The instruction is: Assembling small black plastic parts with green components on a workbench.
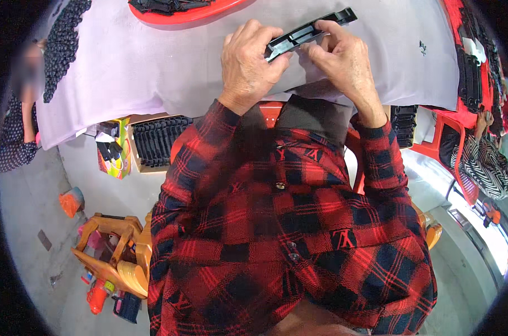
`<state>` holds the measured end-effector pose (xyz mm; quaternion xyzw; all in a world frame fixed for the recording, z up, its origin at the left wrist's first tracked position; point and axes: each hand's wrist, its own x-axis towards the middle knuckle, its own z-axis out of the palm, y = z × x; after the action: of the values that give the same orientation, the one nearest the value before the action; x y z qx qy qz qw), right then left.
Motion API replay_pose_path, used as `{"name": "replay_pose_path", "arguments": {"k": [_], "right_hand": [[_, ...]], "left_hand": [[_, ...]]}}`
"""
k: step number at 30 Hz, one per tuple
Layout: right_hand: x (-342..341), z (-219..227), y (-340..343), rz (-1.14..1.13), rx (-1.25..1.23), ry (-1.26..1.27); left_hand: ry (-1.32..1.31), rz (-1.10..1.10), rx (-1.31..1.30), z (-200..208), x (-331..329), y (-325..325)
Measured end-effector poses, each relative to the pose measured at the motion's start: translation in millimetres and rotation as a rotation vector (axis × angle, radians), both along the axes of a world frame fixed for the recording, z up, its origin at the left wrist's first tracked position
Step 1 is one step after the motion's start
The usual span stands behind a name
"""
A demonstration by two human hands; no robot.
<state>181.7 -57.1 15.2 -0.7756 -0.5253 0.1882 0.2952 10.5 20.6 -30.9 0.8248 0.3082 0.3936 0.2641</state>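
Above the pale cloth of the table, a long narrow black plastic part [297,38] with a hollow, slotted top is held at a slant, its right end higher in the picture. My left hand [248,63] pinches its lower left end between thumb and fingers. Closed on the middle of the part, my right hand [343,63] presses a finger on its top, with the thumb along the near edge. The right end sticks out past this hand. What lies under the fingertips is hidden.
A red tray [192,18] of black parts stands at the far edge. Black pieces are heaped [68,47] at the left, and small dark bits [422,48] lie at the right. Below the table are a box of black parts [160,140] and a wooden chair [111,246]. Other people sit at both sides.
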Motion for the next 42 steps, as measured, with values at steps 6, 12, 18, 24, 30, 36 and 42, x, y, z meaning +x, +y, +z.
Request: {"name": "replay_pose_path", "arguments": {"k": [6, 12, 18, 24, 30, 36, 42], "right_hand": [[13.7, -11.3, -1.6, -0.028, -0.02, 0.257], [17.5, -4.5, 4.7, -0.037, -0.02, 0.336], [6.1, -1.3, 8.0, 0.001, -0.009, 0.165], [31.9, 4.1, -22.0, -0.17, 0.407, 0.376], [58.6, -8.7, -14.5, -0.21, 0.467, 0.41], [72.7, -55.3, -9.6, -0.227, 0.546, 0.426], [61.1, -53.7, -11.7, -0.237, 0.442, 0.303]], "left_hand": [[0.018, -0.013, -0.038, -4.3, 2.9, -1.1], [-0.004, -0.022, -0.003, 0.3, 8.0, 6.2], [0.019, 0.018, 0.011, 5.0, -8.3, 5.6], [-0.153, -0.049, -0.053, 11.5, -8.9, -3.0], [-0.182, 0.083, -0.122, 35.6, -69.7, -6.8], [-0.189, 0.601, 0.037, 44.4, -142.0, 36.6], [-0.017, 0.9, 0.127, 6.5, -220.8, 96.8]]}}
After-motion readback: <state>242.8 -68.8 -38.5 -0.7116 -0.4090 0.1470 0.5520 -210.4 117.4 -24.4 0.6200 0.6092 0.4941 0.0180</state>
